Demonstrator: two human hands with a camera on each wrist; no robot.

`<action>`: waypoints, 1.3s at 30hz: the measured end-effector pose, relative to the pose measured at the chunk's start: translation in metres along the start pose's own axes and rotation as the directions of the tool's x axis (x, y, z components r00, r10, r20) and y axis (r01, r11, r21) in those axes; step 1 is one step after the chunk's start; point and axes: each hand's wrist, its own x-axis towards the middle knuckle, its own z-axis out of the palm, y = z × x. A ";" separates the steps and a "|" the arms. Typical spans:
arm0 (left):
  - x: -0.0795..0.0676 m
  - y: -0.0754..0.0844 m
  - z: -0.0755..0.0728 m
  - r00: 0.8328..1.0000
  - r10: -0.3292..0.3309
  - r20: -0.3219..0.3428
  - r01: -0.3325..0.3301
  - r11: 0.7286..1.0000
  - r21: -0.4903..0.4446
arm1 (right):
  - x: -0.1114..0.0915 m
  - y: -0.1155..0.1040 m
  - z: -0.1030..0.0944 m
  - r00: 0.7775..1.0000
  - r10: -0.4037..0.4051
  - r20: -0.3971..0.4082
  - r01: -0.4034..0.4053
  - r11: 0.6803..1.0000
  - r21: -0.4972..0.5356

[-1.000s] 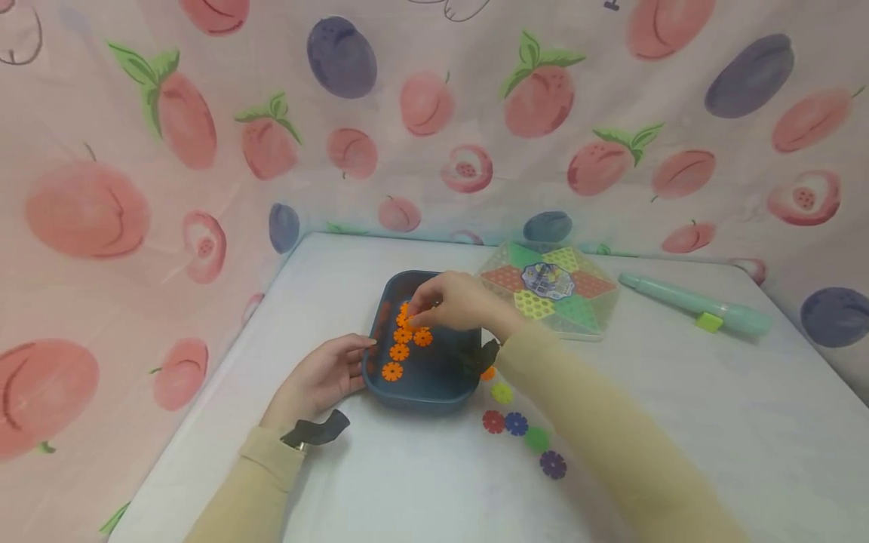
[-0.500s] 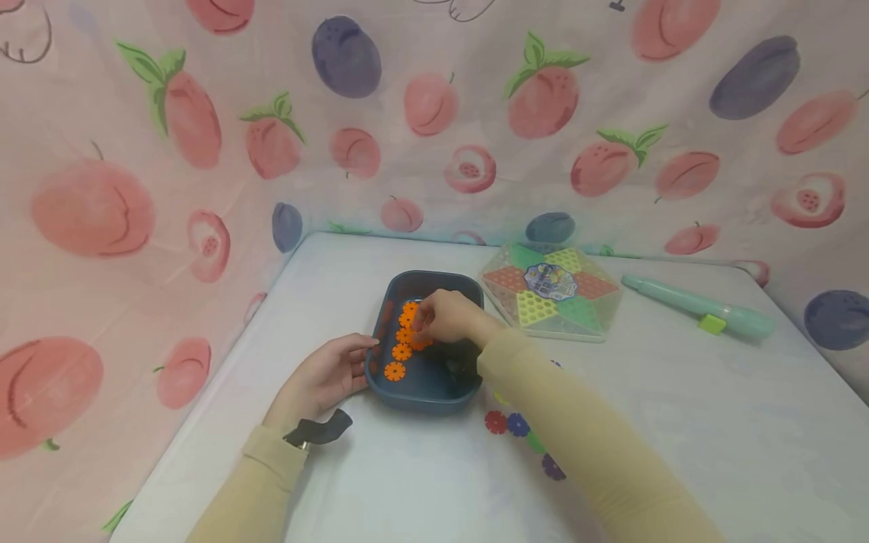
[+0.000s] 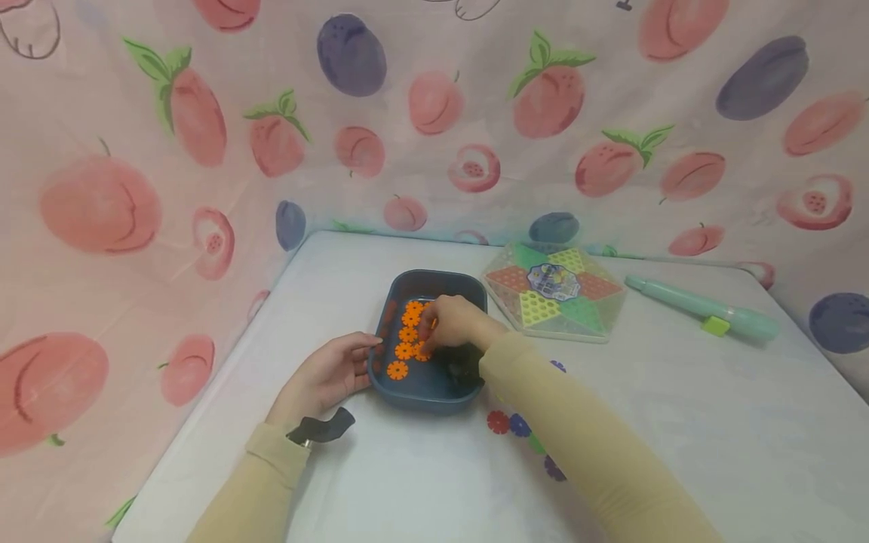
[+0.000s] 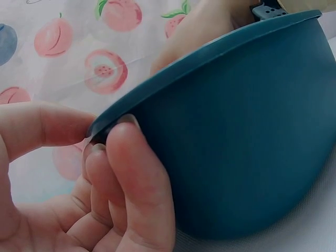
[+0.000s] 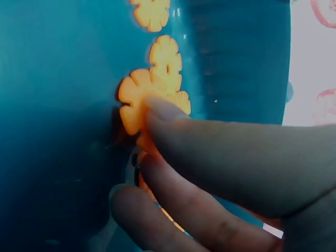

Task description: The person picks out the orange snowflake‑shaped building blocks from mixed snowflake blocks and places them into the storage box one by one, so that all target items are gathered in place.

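A dark blue rectangular tub (image 3: 424, 403) stands on the white table. Inside it, several orange flower-shaped discs (image 3: 397, 369) form a line along the left side. My left hand (image 3: 333, 373) grips the tub's left rim; in the left wrist view its thumb and fingers (image 4: 139, 178) meet the rim and outer wall. My right hand (image 3: 453, 324) reaches into the tub and pinches one orange disc (image 5: 135, 100) between thumb and fingers. That disc overlaps other orange discs (image 5: 166, 63) in the right wrist view. Part of the row is hidden behind the right hand.
Loose red (image 3: 498, 422), blue (image 3: 519, 425) and purple discs (image 3: 554, 468) lie right of the tub, partly under my right sleeve. Behind stands a clear hexagonal box (image 3: 553, 290). A pale green tube-shaped tool (image 3: 706, 305) with a lime piece lies at the right.
My right hand has moved lower into the tub and slightly nearer to me with an orange disc. The left hand stays at the rim. The head view has shifted slightly.
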 end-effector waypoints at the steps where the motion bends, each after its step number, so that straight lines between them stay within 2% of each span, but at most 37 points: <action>1: 0.000 0.000 0.000 1.000 -0.002 -0.004 0.002 1.000 -0.003 | 0.000 0.000 0.000 1.000 0.002 0.002 -0.002 1.000 -0.012; 11: -0.002 0.000 0.002 1.000 0.000 -0.013 0.000 1.000 0.003 | -0.001 -0.002 -0.001 0.999 0.047 0.019 -0.046 0.998 -0.034; 31: -0.001 0.000 0.002 0.999 0.021 0.024 -0.021 1.000 0.004 | -0.004 -0.004 0.000 0.999 0.052 -0.002 -0.052 0.998 -0.019; 39: -0.002 0.001 0.000 1.000 0.011 0.029 -0.011 1.000 0.009 | -0.004 -0.005 -0.006 0.997 -0.005 -0.078 0.013 0.994 0.107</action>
